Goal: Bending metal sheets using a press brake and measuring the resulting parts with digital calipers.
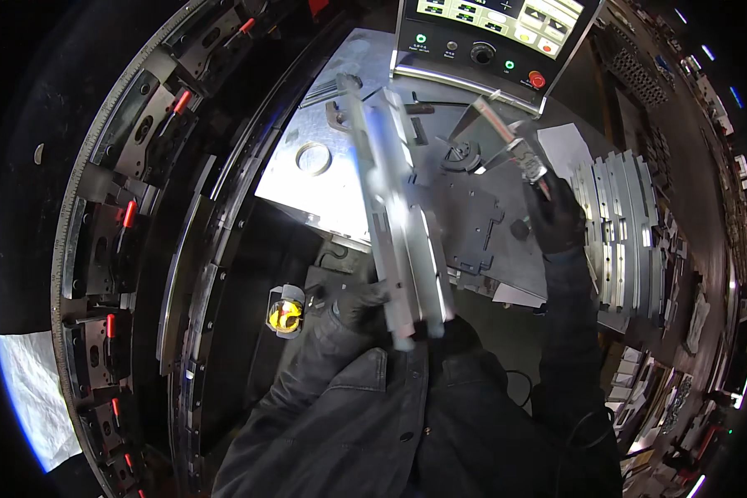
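In my gloved left hand [361, 303] is the near end of a long bent sheet-metal channel [397, 241], which is tilted up over the table and blurred by motion. My gloved right hand [556, 220] grips a caliper [515, 145], its jaws pointing toward the upper left, apart from the channel. A round protractor [461, 155] lies on the table just left of the caliper. Beneath the channel's right side rests a dark flat metal plate [471, 220] with notched edges. Left of the channel, a ring-shaped roll [314, 158] sits on the bright tabletop.
A control panel [481, 54] with a red button stands at the table's far edge. Bent metal strips [618, 224] are stacked on the right. Along the left runs a press brake [100, 257] with red-handled clamps. A yellow object in a grey housing [285, 315] is low down.
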A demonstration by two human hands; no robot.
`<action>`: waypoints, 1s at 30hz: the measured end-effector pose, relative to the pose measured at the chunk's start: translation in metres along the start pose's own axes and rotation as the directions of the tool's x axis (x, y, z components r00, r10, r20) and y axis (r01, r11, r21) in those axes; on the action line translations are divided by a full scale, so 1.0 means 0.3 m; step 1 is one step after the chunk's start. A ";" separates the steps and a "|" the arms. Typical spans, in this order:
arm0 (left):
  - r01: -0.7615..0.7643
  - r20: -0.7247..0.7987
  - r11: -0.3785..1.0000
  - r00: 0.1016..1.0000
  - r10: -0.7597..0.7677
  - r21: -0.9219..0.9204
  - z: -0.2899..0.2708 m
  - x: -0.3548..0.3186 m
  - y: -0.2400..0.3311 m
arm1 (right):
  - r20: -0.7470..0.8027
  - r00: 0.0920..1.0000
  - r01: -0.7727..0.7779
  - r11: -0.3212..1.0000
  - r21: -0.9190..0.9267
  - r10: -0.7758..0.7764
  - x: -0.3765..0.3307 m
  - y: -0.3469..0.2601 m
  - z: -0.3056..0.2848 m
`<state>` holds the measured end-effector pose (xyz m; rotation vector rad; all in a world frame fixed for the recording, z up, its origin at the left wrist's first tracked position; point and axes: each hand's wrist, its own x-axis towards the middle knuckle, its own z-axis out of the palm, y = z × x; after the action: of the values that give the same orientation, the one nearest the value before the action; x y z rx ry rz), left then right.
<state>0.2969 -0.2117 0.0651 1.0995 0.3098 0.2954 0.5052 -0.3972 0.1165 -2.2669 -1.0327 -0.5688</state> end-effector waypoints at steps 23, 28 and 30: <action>-0.736 0.098 0.611 0.659 0.746 0.292 -0.089 0.168 0.204 | -0.090 0.992 -0.086 0.994 0.066 0.092 -0.069 -0.295 -0.125; -0.807 0.170 0.437 0.533 0.829 0.398 -0.028 0.109 0.157 | 0.011 0.998 -0.059 0.995 -0.086 0.060 -0.050 -0.282 -0.119; -0.788 0.182 0.366 0.505 0.843 0.495 -0.022 0.101 0.146 | 0.048 0.998 -0.043 0.992 -0.118 0.049 -0.051 -0.286 -0.119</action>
<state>0.3187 -0.1760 0.0988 1.7560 -0.1371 1.2576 0.4238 -0.3831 0.1621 -2.4125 -0.9923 -0.5682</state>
